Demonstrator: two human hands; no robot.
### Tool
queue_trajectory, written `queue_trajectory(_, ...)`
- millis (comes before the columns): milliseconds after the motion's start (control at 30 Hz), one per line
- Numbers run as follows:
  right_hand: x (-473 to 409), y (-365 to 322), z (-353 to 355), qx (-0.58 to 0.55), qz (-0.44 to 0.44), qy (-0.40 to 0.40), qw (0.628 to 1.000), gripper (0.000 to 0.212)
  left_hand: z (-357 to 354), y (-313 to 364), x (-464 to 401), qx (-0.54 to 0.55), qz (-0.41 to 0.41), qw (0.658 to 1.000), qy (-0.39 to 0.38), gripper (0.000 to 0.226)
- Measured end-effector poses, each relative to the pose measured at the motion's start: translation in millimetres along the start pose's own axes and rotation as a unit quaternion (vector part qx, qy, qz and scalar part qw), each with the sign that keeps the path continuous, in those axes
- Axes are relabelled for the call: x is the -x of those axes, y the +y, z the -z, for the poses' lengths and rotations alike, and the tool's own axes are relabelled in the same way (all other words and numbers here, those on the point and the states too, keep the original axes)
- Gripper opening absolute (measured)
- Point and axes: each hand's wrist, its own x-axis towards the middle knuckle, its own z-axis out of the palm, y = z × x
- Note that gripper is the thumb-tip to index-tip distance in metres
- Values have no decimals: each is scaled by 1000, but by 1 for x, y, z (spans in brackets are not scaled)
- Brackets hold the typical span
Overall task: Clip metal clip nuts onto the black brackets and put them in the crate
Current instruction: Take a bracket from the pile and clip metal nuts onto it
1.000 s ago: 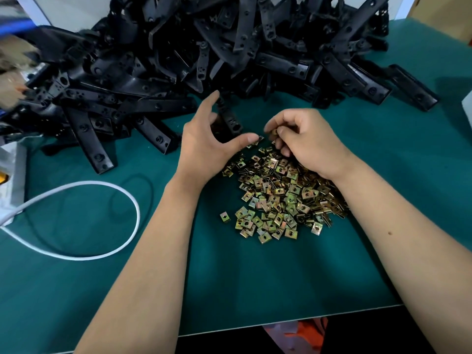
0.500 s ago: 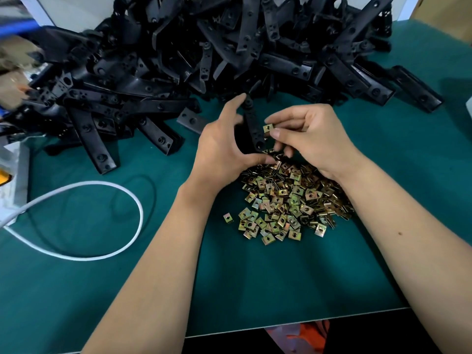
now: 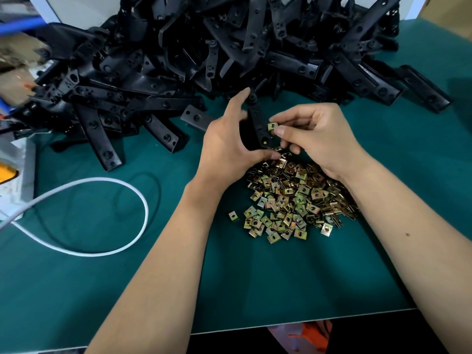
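- Both hands meet above the near edge of the nut pile: the left hand (image 3: 229, 141) curls round a black bracket (image 3: 256, 121), thumb low at its bottom end and fingers behind it, holding the strip roughly upright.
- At the bracket's right edge, the right hand (image 3: 316, 139) pinches a single clip nut (image 3: 272, 126) between thumb and forefinger, the nut touching the bracket; the other fingers are curled beneath.
- That bracket is a narrow, matte black plastic strip with a round hole near its lower end showing a yellowish spot.
- Its clip nut is a small square of folded, yellow-plated metal with a dark centre hole.
- Loose clip nuts (image 3: 293, 200) lie heaped on the table just below the hands, glinting brassy gold and green, one stray nut (image 3: 233, 216) apart on the left.
- Behind the hands rises a tangled heap of brackets (image 3: 204, 60), long flat black bars with bosses and holes.
- Underneath everything lies a smooth teal mat (image 3: 255, 290).
- On the left a white cable (image 3: 122, 185) curves in a loop.
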Motion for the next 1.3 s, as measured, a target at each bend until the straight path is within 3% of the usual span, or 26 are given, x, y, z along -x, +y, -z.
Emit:
queue_trajectory(733, 0, -1, -6, -24, -33, 0, 999, 12, 2, 1, 1, -14, -6, 1000, 4, 126)
queue_trajectory(1033, 1, -3, -6, -36, -25, -15, 999, 30, 3, 13, 3, -34, -16, 999, 6, 126)
queue_trajectory(1300, 2, -9, -3, 23, -2, -46, 999, 39, 5, 22, 4, -53, -22, 998, -4, 126)
